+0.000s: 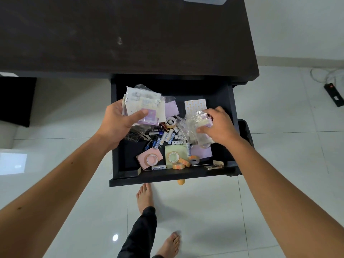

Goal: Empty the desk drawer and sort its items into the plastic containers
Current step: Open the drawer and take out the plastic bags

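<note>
Pulled-out drawer [230, 127] below the front edge of the dark desk [130, 34], littered with batteries [165, 136], tape rolls [173, 157], sticky notes [149, 155] and clear bags. Left hand [119, 123] gripping a stack of packets [145, 107] over the drawer's left half, thumb pressed across the top; right hand [219, 127] curled around a crumpled clear bag [195, 125] on the right side. At the desk's far edge, a clear plastic container [204, 0], only partly in frame; bare feet on white tile floor [204, 211] beneath.
</note>
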`<state>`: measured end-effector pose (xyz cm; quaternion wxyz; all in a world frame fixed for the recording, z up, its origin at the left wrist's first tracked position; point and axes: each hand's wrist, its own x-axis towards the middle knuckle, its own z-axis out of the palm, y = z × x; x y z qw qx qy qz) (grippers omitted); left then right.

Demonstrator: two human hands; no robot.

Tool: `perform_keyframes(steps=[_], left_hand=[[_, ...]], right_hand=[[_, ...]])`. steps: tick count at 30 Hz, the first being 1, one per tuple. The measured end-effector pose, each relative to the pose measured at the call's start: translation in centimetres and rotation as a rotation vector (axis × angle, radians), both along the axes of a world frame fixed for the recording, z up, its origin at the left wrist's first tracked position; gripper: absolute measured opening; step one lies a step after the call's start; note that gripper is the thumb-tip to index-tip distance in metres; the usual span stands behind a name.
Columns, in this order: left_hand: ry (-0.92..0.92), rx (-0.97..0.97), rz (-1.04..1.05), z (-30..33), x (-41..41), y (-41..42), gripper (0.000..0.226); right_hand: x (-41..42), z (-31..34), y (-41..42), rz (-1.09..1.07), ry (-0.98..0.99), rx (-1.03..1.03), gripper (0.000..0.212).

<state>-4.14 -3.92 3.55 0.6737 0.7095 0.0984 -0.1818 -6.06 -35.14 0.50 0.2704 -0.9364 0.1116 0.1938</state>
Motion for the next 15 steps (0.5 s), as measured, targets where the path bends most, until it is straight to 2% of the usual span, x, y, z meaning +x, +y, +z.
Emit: perform_keyframes(steps=[4, 7, 10, 13, 15], left_hand=[[0.012, -0.009, 0.002, 0.0, -0.1, 0.7, 0.038], [0.003, -0.006, 0.017, -0.1, -0.2, 0.9, 0.04], [-0.001, -0.008, 0.036, -0.2, -0.2, 0.8, 0.039], [-0.013, -0.007, 0.062, -0.2, -0.3, 0.5, 0.037], [-0.019, -0.006, 0.07, -0.3, -0.2, 0.2, 0.034]], right_hand=[[-0.5, -0.1, 0.1, -0.013, -0.074, -0.015, 0.062], [-1.0, 0.9, 0.2, -0.038, -0.074, 0.042, 0.047], [-1.0, 2.7, -0.1, -0.062, -0.101, 0.123, 0.04], [-0.6, 4.7, -0.1, -0.128, -0.115, 0.306, 0.04], [-0.3, 5.6, 0.4, -0.193, -0.126, 0.51, 0.05]])
